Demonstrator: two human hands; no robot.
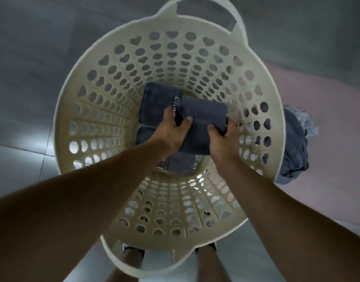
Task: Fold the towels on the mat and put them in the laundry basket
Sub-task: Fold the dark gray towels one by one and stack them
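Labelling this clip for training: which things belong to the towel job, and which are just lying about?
Job: held towel, left hand, right hand, folded towels beneath, laundry basket, unfolded heap, pink mat.
Lying about: tiled floor, person's feet.

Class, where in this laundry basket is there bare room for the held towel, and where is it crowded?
Crowded: the far towel and near towel cover the bottom's left and near parts. Likely room: by the right wall of the basket, under the held towel, which hides the bottom there.
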